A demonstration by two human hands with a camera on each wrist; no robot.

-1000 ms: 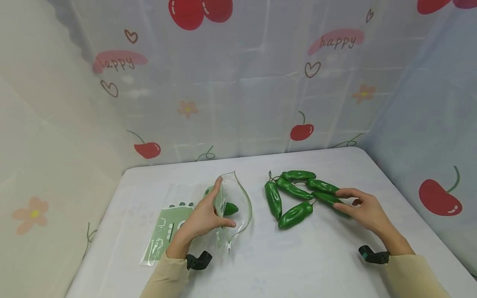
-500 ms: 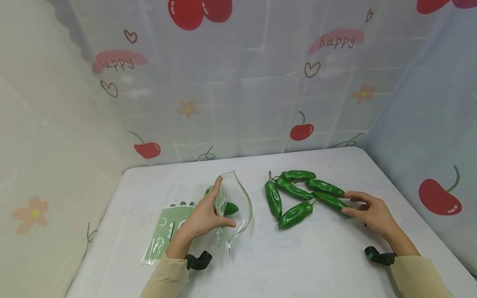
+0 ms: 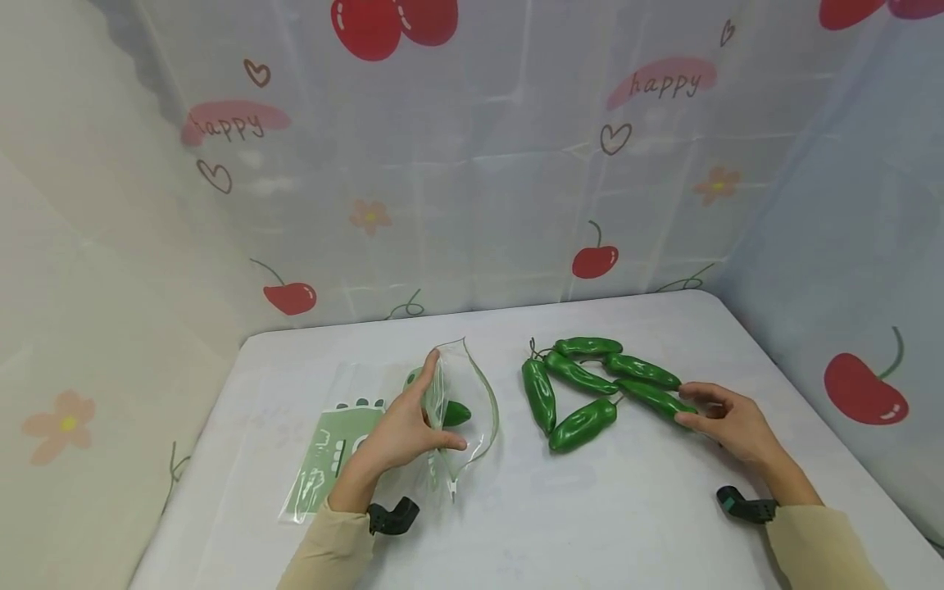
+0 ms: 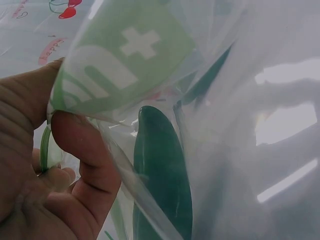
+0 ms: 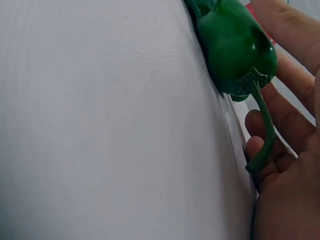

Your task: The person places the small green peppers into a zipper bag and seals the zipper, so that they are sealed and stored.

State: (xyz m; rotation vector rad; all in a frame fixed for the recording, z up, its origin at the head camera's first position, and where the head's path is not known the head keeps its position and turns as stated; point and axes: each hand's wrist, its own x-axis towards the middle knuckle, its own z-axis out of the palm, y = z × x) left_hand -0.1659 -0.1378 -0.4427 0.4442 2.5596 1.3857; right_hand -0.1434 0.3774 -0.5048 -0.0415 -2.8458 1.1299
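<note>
From beige sleeves, with a black device worn at each wrist, two hands are extended over a white table. The rim of a clear bag with green print is pinched by the left hand, whose forefinger is stretched up along the plastic and whose thumb is pointed to the right. Past the gap between that thumb and forefinger, a green pepper is seen inside the bag. The stem end of a second pepper is bracketed by the right hand, its fingers bent; whether the pepper is pinched cannot be told. Just beyond the right forefinger, a third pepper is laid alongside. Between the hands, four more peppers are spread on the tabletop, some touching. To the left of the left hand, green-printed plastic is laid flat; whether it is part of the same bag cannot be told. Beyond both hands, a curtain is hung, printed with cherries, flowers, hearts and the word "happy."
</note>
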